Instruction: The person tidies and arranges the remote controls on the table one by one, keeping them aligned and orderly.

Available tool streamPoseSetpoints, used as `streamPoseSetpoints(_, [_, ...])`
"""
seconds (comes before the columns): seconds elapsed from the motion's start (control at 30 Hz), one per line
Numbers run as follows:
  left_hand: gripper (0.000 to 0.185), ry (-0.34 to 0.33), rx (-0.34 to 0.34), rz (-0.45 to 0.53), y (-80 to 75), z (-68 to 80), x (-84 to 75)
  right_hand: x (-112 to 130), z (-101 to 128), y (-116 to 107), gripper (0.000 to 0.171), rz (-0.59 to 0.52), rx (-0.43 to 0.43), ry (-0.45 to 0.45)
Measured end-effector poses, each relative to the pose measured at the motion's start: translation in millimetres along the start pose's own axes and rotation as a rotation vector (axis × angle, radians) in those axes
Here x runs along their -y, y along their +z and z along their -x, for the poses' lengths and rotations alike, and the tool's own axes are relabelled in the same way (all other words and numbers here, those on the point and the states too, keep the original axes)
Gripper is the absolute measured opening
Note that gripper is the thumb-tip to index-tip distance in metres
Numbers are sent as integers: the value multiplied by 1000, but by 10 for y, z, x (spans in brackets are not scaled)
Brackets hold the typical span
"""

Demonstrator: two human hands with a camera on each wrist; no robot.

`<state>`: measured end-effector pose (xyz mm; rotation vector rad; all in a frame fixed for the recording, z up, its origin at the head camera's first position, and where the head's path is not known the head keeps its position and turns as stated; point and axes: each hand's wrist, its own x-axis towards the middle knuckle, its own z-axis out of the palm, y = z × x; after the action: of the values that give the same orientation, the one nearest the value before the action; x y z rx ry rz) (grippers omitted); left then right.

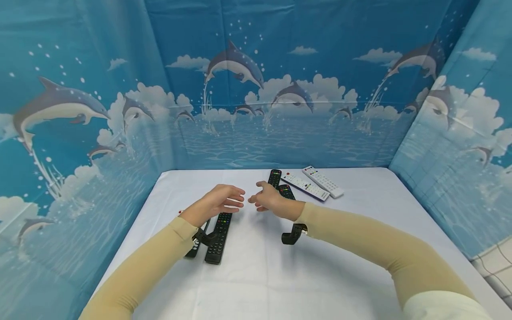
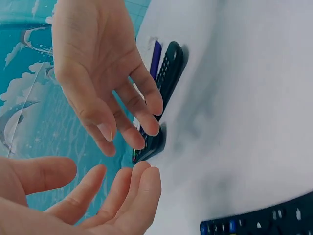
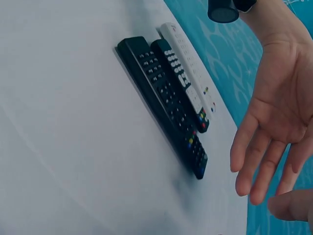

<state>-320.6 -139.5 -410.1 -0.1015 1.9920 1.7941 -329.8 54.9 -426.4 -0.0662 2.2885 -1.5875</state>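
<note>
Our left hand (image 1: 221, 202) and right hand (image 1: 276, 201) hold nothing, fingers loosely parted; we'd best grip the long black plastic remote (image 1: 217, 247) by its edges.

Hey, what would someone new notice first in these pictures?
Probably the blue dolphin-print curtain behind the white table. Next, the left hand and right hand, both empty, apart above it. Then the left remotes and, farther back, the right remotes.

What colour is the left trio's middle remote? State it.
The middle remote is black with mostly white buttons, clearest in the right wrist view.
</note>
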Motion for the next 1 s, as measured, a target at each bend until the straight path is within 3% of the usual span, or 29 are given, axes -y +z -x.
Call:
streamPoseSetpoints(0.23, [38,-21,-37,82,146,-224,-68,-81,-178,-231,77,57,-55,35])
streamPoseSetpoints(0.53, [44,21,-104,199,234,-505,-169,-257,-489,-563,82,312,-108,44])
streamPoseSetpoints(0.83, [46,64,-161,313,289,-766,-152,-374,-698,-769,84,299,-162,113])
streamPoseSetpoints(1.0, [52,51,-145,348,356,-930,-164,-414,-744,-801,81,284,-171,119])
